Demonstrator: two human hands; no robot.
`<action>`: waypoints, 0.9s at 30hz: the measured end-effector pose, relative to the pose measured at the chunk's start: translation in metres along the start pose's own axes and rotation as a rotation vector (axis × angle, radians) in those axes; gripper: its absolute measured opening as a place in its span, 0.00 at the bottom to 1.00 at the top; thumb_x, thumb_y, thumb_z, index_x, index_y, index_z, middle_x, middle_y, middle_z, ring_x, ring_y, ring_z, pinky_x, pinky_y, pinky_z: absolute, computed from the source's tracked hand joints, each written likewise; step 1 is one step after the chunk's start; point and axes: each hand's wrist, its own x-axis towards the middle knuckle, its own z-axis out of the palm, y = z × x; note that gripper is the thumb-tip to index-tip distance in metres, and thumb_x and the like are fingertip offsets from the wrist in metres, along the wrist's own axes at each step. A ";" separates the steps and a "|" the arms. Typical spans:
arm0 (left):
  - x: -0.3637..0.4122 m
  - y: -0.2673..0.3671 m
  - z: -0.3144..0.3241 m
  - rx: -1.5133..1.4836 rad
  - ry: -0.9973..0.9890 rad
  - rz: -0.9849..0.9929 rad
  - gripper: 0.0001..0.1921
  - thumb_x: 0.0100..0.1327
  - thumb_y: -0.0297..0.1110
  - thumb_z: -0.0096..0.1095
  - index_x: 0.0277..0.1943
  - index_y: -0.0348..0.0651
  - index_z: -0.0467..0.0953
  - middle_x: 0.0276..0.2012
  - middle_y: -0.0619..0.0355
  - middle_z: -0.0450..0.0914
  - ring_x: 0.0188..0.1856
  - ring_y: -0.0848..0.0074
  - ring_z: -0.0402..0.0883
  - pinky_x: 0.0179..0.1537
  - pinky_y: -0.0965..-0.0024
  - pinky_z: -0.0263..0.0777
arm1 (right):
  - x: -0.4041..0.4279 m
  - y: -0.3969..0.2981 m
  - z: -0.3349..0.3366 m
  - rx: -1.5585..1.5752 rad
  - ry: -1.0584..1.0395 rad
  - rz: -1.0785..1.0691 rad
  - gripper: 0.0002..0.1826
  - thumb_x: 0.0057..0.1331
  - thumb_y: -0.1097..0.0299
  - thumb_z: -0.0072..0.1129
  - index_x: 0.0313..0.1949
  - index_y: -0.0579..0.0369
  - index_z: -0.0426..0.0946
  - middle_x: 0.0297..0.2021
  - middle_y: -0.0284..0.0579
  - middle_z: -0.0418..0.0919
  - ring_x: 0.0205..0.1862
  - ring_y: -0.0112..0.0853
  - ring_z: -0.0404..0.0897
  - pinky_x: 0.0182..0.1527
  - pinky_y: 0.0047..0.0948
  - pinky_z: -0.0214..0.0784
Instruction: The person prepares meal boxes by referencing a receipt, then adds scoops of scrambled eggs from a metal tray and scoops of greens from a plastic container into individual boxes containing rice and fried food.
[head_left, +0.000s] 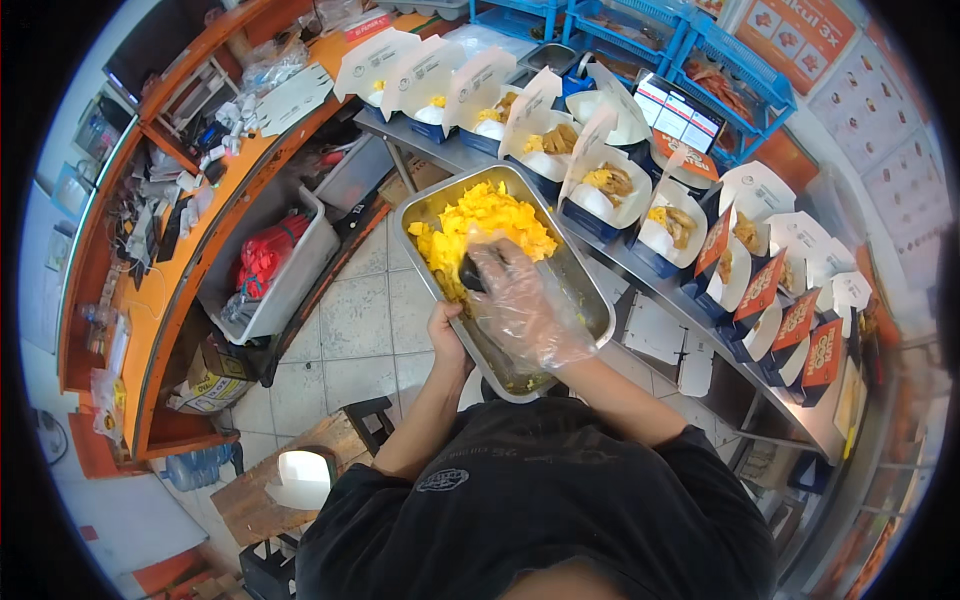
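My left hand (448, 337) grips the left rim of a deep stainless steel tray (604, 319), held tilted in front of my body. Yellow scrambled egg (491, 217) is heaped at the tray's far end. Inside the tray, my right hand (517, 300), in a clear plastic glove, is closed around a black utensil (471, 271) at the near edge of the egg; the utensil's kind cannot be told. Beyond the tray, open takeaway boxes hold white rice, egg and brown pieces of food, among them one box (606, 187) just right of the tray.
A steel counter (630, 262) curves from upper left to lower right under the row of boxes. Behind it stand blue plastic racks (720, 52) and a lit tablet (679, 112). On the left are an orange desk (161, 300) with clutter and a grey bin (319, 255) with red bags.
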 end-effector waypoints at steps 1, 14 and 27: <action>0.002 -0.004 -0.002 0.010 0.038 0.014 0.21 0.51 0.37 0.42 0.45 0.33 0.70 0.40 0.50 0.77 0.40 0.65 0.77 0.45 0.67 0.70 | 0.000 0.002 0.011 -0.019 -0.065 0.031 0.31 0.54 0.69 0.56 0.58 0.56 0.60 0.54 0.62 0.61 0.54 0.54 0.64 0.54 0.43 0.61; -0.012 -0.011 0.019 -0.055 0.102 -0.040 0.25 0.51 0.37 0.42 0.51 0.33 0.66 0.45 0.49 0.75 0.47 0.63 0.75 0.52 0.63 0.67 | -0.041 0.031 -0.046 -0.074 -0.590 -0.255 0.30 0.59 0.64 0.52 0.60 0.54 0.58 0.51 0.57 0.66 0.52 0.46 0.69 0.54 0.37 0.62; -0.042 -0.075 0.083 -0.021 0.106 0.088 0.26 0.51 0.37 0.41 0.53 0.33 0.65 0.48 0.48 0.74 0.48 0.62 0.74 0.52 0.62 0.68 | -0.106 0.093 -0.113 0.052 -0.831 -0.210 0.28 0.62 0.66 0.47 0.63 0.44 0.55 0.43 0.56 0.71 0.48 0.48 0.70 0.53 0.41 0.60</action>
